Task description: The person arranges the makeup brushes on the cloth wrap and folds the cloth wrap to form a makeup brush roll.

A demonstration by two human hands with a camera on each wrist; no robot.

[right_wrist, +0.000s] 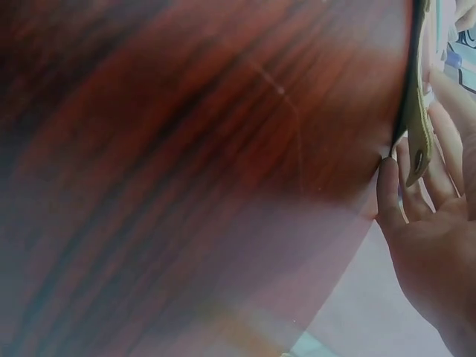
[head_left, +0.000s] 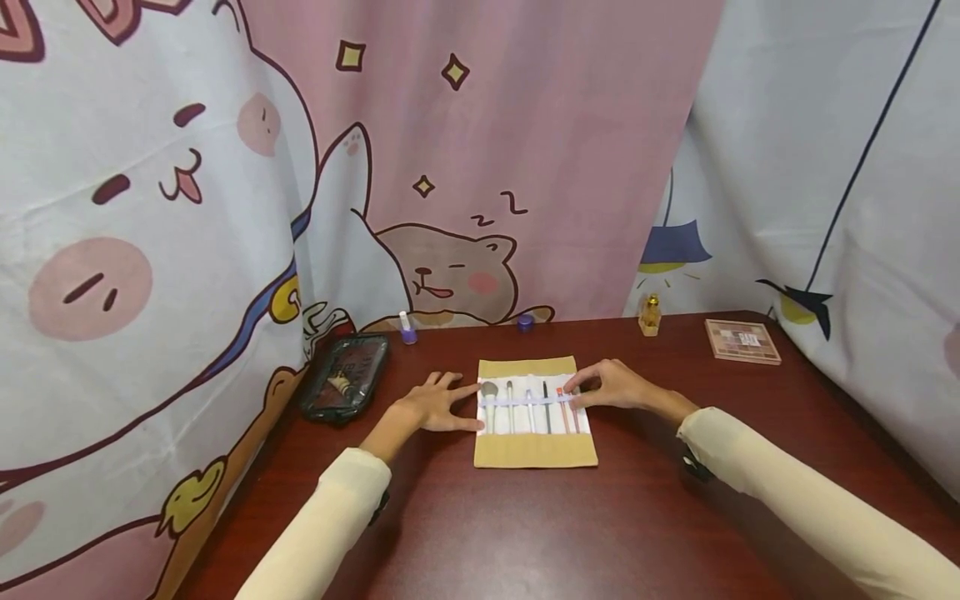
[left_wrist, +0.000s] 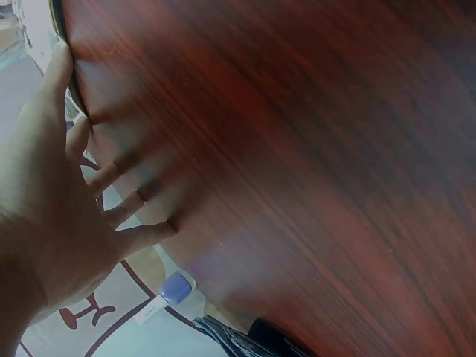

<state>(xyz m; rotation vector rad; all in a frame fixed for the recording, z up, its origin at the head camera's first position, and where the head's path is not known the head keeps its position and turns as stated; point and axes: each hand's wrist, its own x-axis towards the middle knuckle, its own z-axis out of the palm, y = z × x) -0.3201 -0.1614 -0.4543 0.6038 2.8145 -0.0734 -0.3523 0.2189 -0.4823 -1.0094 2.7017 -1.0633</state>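
A tan fabric brush roll [head_left: 536,451] lies unrolled on the table, its white inside facing up. Several makeup brushes [head_left: 546,412] stand side by side under its pale elastic band, among them a fluffy grey one [head_left: 490,390] at the left. My left hand [head_left: 435,404] has its fingers spread, thumb and index finger touching the roll's left edge; its other fingertips rest on the table in the left wrist view. At the roll's right side, my right hand [head_left: 618,386] pinches the rightmost pink-handled brush [head_left: 576,421] near its top, which the fingers partly hide.
A black tray-like case [head_left: 347,379] lies at the left with a small gold item on it. Along the back stand a purple nail polish bottle [head_left: 407,329], a small purple jar [head_left: 525,322] and a gold bottle [head_left: 650,317]. An eyeshadow palette [head_left: 742,342] lies at back right.
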